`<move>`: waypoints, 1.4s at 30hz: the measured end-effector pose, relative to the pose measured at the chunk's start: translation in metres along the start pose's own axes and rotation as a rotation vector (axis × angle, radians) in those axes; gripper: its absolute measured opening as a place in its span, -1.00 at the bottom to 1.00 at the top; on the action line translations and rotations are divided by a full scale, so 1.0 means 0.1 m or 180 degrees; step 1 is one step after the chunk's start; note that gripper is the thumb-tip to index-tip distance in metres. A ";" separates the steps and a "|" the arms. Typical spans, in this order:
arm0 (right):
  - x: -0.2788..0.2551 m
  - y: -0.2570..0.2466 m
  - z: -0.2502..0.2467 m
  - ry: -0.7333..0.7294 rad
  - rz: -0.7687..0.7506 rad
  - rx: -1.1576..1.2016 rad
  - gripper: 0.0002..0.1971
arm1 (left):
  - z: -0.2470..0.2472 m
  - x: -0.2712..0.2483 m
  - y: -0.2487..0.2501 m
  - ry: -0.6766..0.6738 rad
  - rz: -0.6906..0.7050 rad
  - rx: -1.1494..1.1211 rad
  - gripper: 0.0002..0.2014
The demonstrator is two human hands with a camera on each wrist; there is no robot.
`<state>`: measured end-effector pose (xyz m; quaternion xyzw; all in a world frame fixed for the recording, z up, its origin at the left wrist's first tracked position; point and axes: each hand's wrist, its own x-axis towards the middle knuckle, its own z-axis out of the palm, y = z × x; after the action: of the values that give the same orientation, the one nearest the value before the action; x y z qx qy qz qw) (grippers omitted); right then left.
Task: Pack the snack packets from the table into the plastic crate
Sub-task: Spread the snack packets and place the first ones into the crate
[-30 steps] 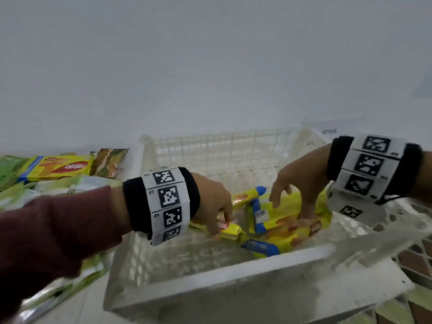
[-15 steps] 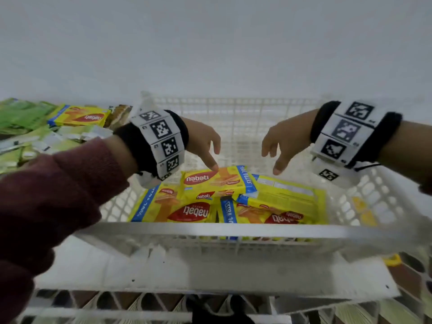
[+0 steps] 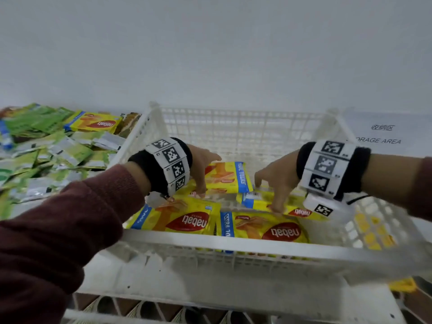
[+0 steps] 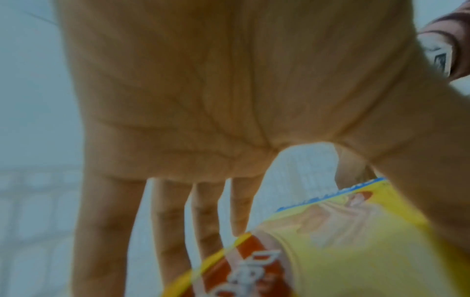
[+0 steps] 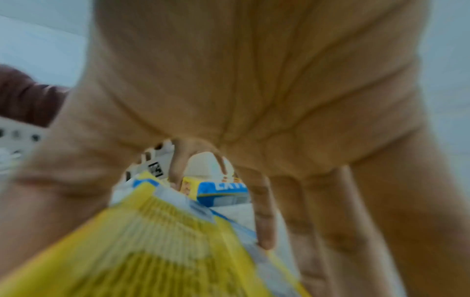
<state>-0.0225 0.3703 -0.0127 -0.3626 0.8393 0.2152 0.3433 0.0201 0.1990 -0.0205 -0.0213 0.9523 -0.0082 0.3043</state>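
A white plastic crate [image 3: 233,242] holds several yellow snack packets. Both hands are down inside it. My left hand [image 3: 203,174] holds the far left packet [image 3: 224,178] between thumb and straight fingers; the left wrist view shows this packet [image 4: 343,241] under the palm. My right hand [image 3: 273,183] holds the far right packet [image 3: 257,199] the same way, with the thumb on its near edge. In the right wrist view that packet [image 5: 165,241] tilts up toward the palm, touched by the index finger [image 5: 264,221]. Two more packets [image 3: 182,220] [image 3: 268,228] lie flat along the near wall.
Left of the crate the table carries a pile of green packets [image 3: 46,155] and one yellow packet [image 3: 95,122]. A paper label [image 3: 383,136] lies at the back right. A plain wall stands close behind the crate.
Half a second ago both hands hovered open above the packets. They have since dropped into the crate and taken hold of the two far packets.
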 end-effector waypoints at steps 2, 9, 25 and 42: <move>0.00 0.14 -0.13 0.0021 -0.0090 0.0659 -0.26 | -0.10 -0.01 -0.11 0.0406 -0.0017 0.0011 0.01; 0.14 0.37 -0.32 0.0470 -0.0350 0.2132 -0.62 | -0.36 0.00 -0.38 0.1034 -0.0129 -0.0095 -0.03; 0.37 0.29 -0.58 0.1223 0.0017 0.0781 -0.92 | -0.17 0.39 -0.62 0.0746 -0.0687 0.0840 0.05; 0.39 0.50 -0.08 0.0946 0.1012 0.2706 -0.74 | 0.07 0.61 -0.62 0.0687 -0.0375 0.0835 0.17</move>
<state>-0.0833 0.3801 -0.0302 -0.0840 0.9380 -0.1515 0.3003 -0.0231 0.1343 -0.0593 -0.0361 0.9673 -0.1525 0.1995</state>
